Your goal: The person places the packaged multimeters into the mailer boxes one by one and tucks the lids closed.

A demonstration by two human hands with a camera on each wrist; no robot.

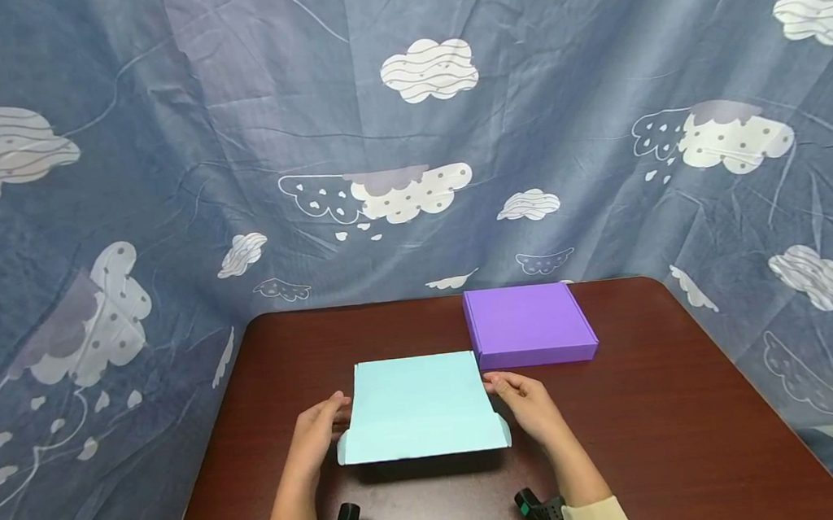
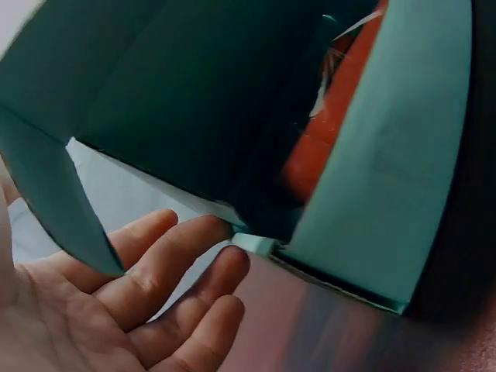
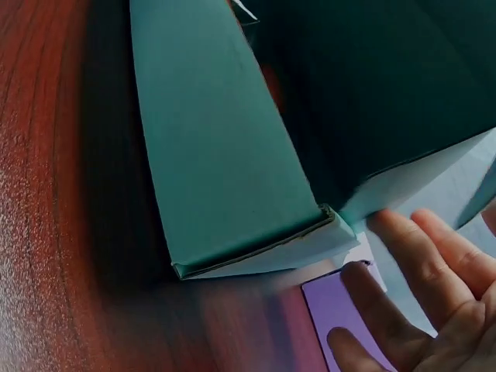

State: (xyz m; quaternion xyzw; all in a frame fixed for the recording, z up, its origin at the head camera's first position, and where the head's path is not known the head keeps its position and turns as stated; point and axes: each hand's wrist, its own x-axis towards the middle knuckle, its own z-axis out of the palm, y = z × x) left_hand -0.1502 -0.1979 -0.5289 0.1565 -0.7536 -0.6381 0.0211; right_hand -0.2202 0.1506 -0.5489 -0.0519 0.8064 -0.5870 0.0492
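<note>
A mint-green cardboard box sits on the table, its lid partly raised and the front flap with side ears tilted up. My left hand is at the box's left side. In the left wrist view its fingers are mostly straight, fingertips touching near the lid's side edge. My right hand is at the opposite side, with extended fingers and a fingertip against the lid's side. Inside the box, behind the front wall, an orange-red thing shows partly; its kind is unclear.
A closed purple box lies behind and to the right of the mint-green box, close to its back corner. Both stand on a dark brown wooden table. A blue cloud-patterned cloth hangs around the table's back and sides.
</note>
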